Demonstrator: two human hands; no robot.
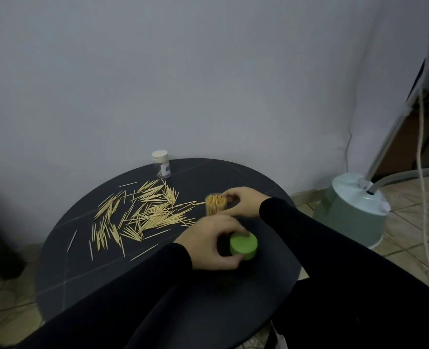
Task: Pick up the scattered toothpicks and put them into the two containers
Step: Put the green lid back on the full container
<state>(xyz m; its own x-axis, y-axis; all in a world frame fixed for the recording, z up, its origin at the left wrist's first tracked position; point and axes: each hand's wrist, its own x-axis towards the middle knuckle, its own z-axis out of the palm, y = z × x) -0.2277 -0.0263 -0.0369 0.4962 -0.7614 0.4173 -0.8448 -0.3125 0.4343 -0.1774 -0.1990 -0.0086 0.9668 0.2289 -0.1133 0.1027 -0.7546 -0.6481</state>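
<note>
A: What do the fingers hold?
B: The left hand (209, 241) curls round a green lid (243, 245); the right hand (243, 201) grips the open container (216, 204), packed with toothpicks.
A: The rest?
B: Scattered toothpicks (143, 212) cover the black table (82, 273). The capped container (162, 164) stands behind; its label is unreadable.

No legible text; label on capped jar (163, 168) unreadable
</note>
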